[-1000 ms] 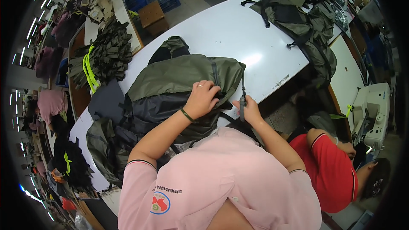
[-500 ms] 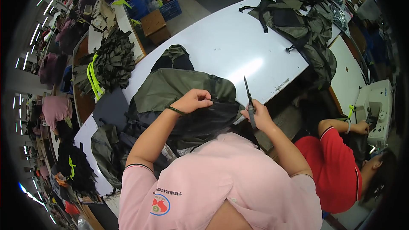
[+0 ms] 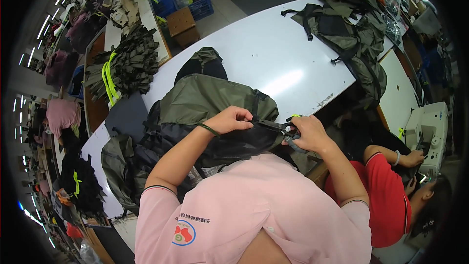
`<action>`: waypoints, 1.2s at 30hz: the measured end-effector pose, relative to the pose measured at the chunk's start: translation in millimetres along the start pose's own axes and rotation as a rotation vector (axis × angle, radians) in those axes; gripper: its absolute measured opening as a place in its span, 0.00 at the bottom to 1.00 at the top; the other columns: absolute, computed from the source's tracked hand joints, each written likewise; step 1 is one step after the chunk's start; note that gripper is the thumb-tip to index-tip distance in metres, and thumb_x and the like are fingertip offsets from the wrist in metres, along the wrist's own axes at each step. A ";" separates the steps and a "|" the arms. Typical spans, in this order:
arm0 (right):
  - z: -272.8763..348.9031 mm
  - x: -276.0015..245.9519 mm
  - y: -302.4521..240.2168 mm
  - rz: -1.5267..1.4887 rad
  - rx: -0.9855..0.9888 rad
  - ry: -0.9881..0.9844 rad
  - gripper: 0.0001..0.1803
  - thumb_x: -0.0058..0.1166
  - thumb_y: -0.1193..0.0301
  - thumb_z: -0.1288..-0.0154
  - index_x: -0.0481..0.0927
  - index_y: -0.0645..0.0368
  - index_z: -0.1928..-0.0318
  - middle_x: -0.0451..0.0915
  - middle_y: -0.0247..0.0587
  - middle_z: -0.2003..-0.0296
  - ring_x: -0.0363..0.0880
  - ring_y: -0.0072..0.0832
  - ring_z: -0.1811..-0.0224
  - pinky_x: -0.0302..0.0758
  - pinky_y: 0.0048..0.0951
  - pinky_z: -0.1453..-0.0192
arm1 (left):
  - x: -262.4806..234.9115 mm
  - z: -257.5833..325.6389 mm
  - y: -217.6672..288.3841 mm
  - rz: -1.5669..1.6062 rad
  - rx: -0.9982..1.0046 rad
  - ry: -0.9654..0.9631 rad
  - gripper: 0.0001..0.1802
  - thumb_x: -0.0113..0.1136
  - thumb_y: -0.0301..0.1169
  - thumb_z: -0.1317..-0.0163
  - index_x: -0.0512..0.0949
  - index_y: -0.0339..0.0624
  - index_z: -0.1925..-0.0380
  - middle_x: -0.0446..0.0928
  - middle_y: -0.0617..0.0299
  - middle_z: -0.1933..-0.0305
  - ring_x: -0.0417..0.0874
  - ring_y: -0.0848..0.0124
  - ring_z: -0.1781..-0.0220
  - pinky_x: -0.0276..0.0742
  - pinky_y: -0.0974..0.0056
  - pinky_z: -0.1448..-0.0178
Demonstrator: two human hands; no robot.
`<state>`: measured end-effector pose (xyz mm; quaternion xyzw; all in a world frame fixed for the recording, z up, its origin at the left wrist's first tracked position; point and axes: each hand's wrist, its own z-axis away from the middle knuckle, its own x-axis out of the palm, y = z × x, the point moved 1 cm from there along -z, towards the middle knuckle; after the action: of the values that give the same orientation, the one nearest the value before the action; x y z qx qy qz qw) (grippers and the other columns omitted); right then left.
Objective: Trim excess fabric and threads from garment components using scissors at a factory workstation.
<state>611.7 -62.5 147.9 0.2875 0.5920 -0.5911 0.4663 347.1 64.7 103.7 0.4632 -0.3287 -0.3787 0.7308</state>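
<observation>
A dark green and black fabric bag (image 3: 210, 99) lies on the white table in front of me. My left hand (image 3: 235, 119) is over the seam between its green and black parts, thumb and forefinger pinched together; what they hold is too small to make out. My right hand (image 3: 309, 132), at the bag's right end, grips a pair of dark scissors (image 3: 271, 124) by the handles. The blades point left across the bag, their tips close to my left fingertips. A bit of bright yellow shows beside my right fingers.
More green bags (image 3: 342, 29) are heaped at the table's (image 3: 259, 58) far right. Bundled dark straps (image 3: 132, 58) with a yellow tie lie at left. Another bag (image 3: 119, 168) lies near my left arm. A co-worker in red (image 3: 386, 200) sits at a sewing machine (image 3: 432, 134) on my right.
The scissors have swung from pointing up and away to pointing left, toward my left fingertips. My left hand stays pinched at the bag's seam.
</observation>
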 end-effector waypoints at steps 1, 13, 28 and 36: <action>-0.3 0.9 -0.3 0.000 -0.001 0.000 0.31 0.68 0.43 0.57 0.74 0.58 0.73 0.78 0.42 0.75 0.78 0.43 0.69 0.68 0.39 0.63 | 1.3 0.1 -1.0 -0.003 0.005 -0.009 0.05 0.66 0.24 0.41 0.79 0.39 0.66 0.77 0.74 0.69 0.72 0.86 0.66 0.69 0.76 0.60; -4.6 -2.9 -9.0 0.094 -0.071 -0.064 0.27 0.68 0.46 0.55 0.76 0.55 0.69 0.79 0.43 0.74 0.78 0.43 0.67 0.68 0.38 0.59 | 6.3 5.4 -8.5 -0.020 0.015 -0.054 0.06 0.66 0.25 0.41 0.79 0.39 0.67 0.76 0.74 0.70 0.72 0.86 0.66 0.69 0.76 0.60; -17.8 18.9 -31.0 -0.411 0.117 0.074 0.22 0.71 0.58 0.50 0.75 0.59 0.67 0.77 0.42 0.76 0.75 0.38 0.73 0.72 0.31 0.62 | 13.9 8.9 -5.5 -0.181 0.143 -0.003 0.09 0.63 0.29 0.41 0.81 0.36 0.63 0.80 0.68 0.69 0.75 0.80 0.65 0.72 0.71 0.59; -12.3 38.8 -36.3 -0.682 0.154 0.147 0.18 0.70 0.73 0.50 0.71 0.59 0.64 0.71 0.32 0.73 0.67 0.20 0.70 0.69 0.24 0.64 | -4.9 68.9 -4.2 -0.819 0.624 0.354 0.17 0.69 0.36 0.49 0.80 0.42 0.60 0.78 0.56 0.56 0.76 0.58 0.48 0.69 0.58 0.43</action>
<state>561.2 -63.7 127.4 0.1495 0.6394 -0.7334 0.1755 286.4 38.2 123.7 0.8050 -0.0901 -0.4330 0.3954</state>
